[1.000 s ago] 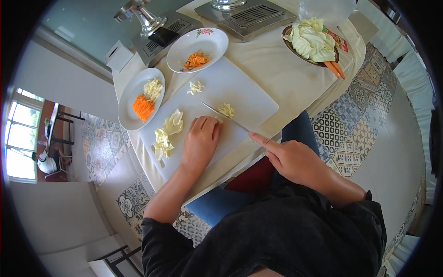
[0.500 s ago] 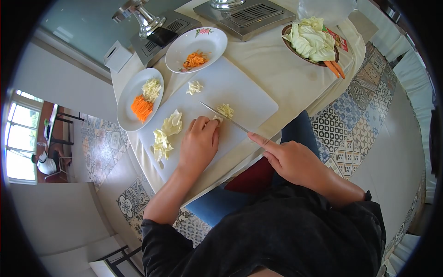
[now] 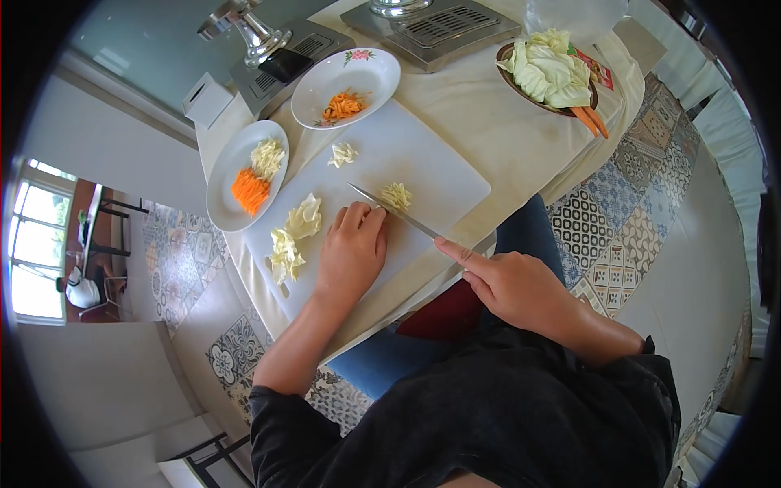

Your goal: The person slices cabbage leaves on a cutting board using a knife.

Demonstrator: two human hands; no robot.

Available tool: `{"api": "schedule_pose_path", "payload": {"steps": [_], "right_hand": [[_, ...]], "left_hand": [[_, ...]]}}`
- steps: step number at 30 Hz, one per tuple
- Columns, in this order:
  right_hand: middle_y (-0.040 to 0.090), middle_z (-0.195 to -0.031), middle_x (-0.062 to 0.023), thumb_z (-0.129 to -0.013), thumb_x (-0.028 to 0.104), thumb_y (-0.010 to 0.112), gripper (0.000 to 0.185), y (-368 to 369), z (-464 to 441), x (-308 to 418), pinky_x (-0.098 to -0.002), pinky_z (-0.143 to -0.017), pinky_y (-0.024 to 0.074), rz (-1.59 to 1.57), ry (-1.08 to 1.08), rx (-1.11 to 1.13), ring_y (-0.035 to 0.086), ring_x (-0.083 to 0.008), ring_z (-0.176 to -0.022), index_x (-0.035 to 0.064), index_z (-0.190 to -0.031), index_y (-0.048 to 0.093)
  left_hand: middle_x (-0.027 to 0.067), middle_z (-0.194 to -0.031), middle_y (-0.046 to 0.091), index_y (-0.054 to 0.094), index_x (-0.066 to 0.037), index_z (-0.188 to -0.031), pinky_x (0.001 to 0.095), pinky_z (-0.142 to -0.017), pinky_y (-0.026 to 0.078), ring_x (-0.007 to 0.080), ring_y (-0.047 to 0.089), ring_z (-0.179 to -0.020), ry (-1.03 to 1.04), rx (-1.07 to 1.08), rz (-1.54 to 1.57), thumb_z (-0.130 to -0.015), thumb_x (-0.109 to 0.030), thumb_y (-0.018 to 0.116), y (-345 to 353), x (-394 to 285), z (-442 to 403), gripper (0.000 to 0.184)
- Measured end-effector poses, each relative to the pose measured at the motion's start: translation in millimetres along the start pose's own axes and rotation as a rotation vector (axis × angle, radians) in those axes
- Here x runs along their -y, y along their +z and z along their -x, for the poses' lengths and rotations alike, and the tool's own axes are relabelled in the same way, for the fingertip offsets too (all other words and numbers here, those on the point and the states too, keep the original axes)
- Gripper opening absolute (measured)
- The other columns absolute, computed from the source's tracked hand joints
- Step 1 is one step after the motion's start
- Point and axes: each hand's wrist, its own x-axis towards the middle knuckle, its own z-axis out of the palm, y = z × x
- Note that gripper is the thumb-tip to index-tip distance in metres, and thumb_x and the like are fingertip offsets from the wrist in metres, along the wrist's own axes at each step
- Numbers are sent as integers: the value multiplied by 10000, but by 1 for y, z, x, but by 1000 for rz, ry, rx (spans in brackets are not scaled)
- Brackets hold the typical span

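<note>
My right hand (image 3: 525, 289) is closed around the handle of a knife (image 3: 407, 218), its index finger stretched along the top. The blade slants over the white cutting board (image 3: 439, 175), its tip pointing to the far left. Curled fingers of my left hand (image 3: 351, 248) press down right beside the blade on a cabbage piece, mostly hidden under them. Thin cabbage shreds (image 3: 397, 195) lie on the blade's far side. Loose cabbage leaves (image 3: 303, 218) rest left of my left hand, and a small cabbage piece (image 3: 343, 154) sits farther back.
An oval plate (image 3: 218, 183) holds shredded carrot and cabbage. Behind the board stands a flowered bowl (image 3: 382, 75) with carrot strips. At the back right, a brown bowl (image 3: 506, 61) carries cabbage and carrots. Metal stands (image 3: 443, 32) line the table's far side. A person (image 3: 81, 289) sits far left.
The knife has shifted slightly toward my left hand, its blade now nearer the fingertips. The pale cabbage piece at those fingertips shows less. My left hand stays nearly still.
</note>
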Motion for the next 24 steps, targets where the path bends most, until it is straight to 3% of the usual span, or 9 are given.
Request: {"api": "schedule_pose_path", "payload": {"steps": [4, 24], "right_hand": [[606, -596, -154, -984, 192, 551, 583, -3, 2, 1, -488, -541, 503, -5, -4, 14, 613, -370, -547, 229, -1545, 397], [627, -649, -202, -999, 187, 522, 566, -9, -4, 7, -517, -592, 516, -56, 54, 104, 614, -405, -584, 219, -1548, 387]], "left_hand": [[110, -916, 580, 633, -34, -925, 439, -746, 533, 319, 625, -869, 25, -1, -36, -829, -38, 680, 2, 3, 0, 107], [116, -945, 593, 631, -33, -930, 443, -746, 532, 326, 627, -878, 28, -23, -27, -848, -45, 670, 2, 2, 1, 92]]}}
